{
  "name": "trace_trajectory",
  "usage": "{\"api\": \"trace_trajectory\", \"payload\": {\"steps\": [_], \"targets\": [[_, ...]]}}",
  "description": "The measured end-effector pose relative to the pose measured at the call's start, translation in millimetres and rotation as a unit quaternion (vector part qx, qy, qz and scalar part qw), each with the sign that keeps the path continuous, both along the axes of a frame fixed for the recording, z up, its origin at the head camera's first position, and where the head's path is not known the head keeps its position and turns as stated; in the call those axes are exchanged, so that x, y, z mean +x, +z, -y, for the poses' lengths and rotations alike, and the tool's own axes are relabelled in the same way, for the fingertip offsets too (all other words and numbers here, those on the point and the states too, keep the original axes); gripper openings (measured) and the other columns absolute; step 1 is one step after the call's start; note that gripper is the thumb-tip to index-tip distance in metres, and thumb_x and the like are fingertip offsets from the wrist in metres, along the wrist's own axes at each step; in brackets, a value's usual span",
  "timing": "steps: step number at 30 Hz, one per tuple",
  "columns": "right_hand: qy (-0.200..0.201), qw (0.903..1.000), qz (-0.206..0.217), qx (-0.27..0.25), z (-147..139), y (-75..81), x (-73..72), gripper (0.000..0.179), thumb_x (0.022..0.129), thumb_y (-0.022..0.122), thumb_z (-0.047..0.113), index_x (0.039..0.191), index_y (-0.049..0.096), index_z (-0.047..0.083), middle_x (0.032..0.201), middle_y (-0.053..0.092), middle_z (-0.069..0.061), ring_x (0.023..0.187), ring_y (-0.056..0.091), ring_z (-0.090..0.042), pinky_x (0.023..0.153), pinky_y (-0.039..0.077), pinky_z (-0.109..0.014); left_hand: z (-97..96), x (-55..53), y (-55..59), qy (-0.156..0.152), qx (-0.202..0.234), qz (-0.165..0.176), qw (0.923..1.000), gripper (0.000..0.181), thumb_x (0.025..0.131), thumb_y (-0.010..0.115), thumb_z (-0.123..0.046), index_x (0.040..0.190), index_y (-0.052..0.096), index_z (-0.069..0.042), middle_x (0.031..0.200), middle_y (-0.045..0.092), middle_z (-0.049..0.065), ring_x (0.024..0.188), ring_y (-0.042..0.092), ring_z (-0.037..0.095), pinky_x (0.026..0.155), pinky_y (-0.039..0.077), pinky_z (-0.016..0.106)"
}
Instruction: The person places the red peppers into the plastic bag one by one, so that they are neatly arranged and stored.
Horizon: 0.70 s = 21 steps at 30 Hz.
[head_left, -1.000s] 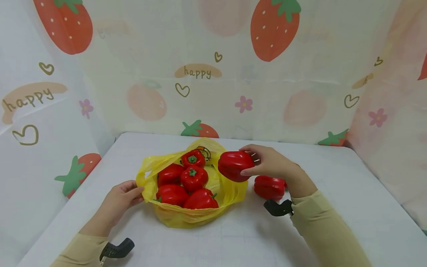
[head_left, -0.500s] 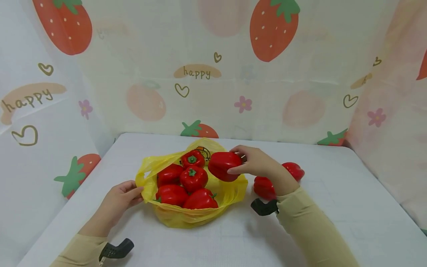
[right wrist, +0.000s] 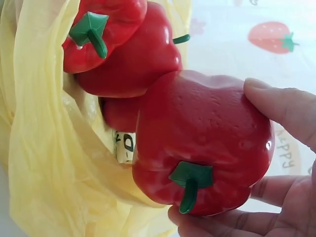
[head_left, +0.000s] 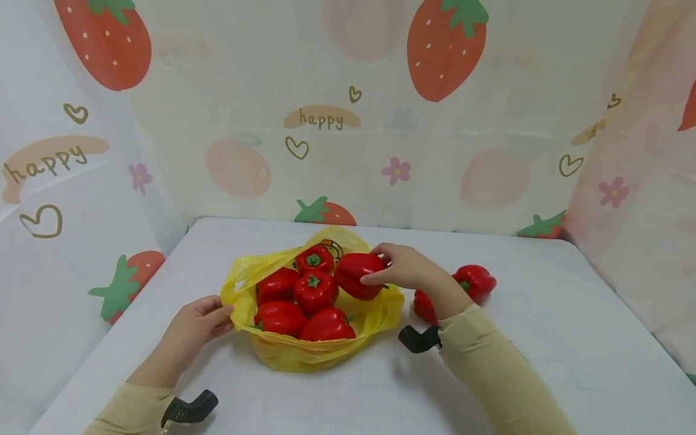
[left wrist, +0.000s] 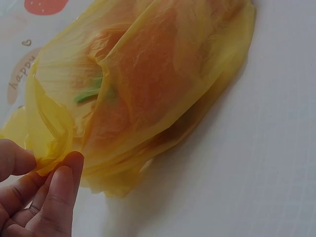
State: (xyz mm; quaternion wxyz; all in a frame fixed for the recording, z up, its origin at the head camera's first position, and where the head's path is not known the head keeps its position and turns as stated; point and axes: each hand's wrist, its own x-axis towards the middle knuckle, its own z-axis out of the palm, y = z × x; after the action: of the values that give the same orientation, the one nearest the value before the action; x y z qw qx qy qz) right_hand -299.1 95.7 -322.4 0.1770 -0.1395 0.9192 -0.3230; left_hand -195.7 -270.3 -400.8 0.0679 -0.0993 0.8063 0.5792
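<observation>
A yellow plastic bag [head_left: 304,356] lies open on the table with several red bell peppers inside, among them an upright one [head_left: 316,291] with its green stem showing. My left hand [head_left: 198,323] pinches the bag's left edge; in the left wrist view, thumb and fingers hold the gathered yellow film [left wrist: 52,143]. My right hand [head_left: 408,266] grips a red bell pepper [head_left: 356,275] over the right side of the bag's mouth. Up close in the right wrist view, that bell pepper [right wrist: 207,123] has its stem toward the camera and appears against another pepper [right wrist: 143,59].
Two more red bell peppers lie on the white table right of the bag: one farther back [head_left: 478,283], the other [head_left: 424,307] partly hidden by my right wrist. A strawberry-print cloth [head_left: 337,151] stands behind and at both sides of the table.
My right hand has carried its bell pepper leftward from the bag's right edge, then slightly down into the opening, tilting it. The left hand keeps its place on the bag.
</observation>
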Motion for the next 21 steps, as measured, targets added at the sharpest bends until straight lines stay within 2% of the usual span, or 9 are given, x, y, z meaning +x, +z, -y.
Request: {"api": "trace_trajectory", "payload": {"steps": [10,21], "targets": [[-0.002,0.9986,0.008,0.052,12.2,1.3,0.2,0.055,0.073,0.069,0.051,0.112,0.051,0.016,0.098,0.059,0.0,0.094,0.052,-0.02,0.072,0.051,-0.033,1.9,0.6,-2.2,0.0,0.003,0.002,1.0,0.054,0.089,0.057,-0.039,0.125,0.048,-0.001,0.118,0.055,0.013,0.091,0.06,0.014,0.08,0.052,0.024],[-0.008,0.997,0.011,0.077,20.1,-4.2,-1.6,0.063,0.073,0.07,0.051,0.117,0.049,0.012,0.1,0.058,-0.002,0.092,0.053,-0.019,0.077,0.05,-0.036,1.9,1.4,-3.7,0.005,0.013,0.008,0.9999,0.052,0.088,0.058,-0.038,0.124,0.049,-0.001,0.116,0.057,0.012,0.089,0.061,0.014,0.079,0.052,0.023]]}}
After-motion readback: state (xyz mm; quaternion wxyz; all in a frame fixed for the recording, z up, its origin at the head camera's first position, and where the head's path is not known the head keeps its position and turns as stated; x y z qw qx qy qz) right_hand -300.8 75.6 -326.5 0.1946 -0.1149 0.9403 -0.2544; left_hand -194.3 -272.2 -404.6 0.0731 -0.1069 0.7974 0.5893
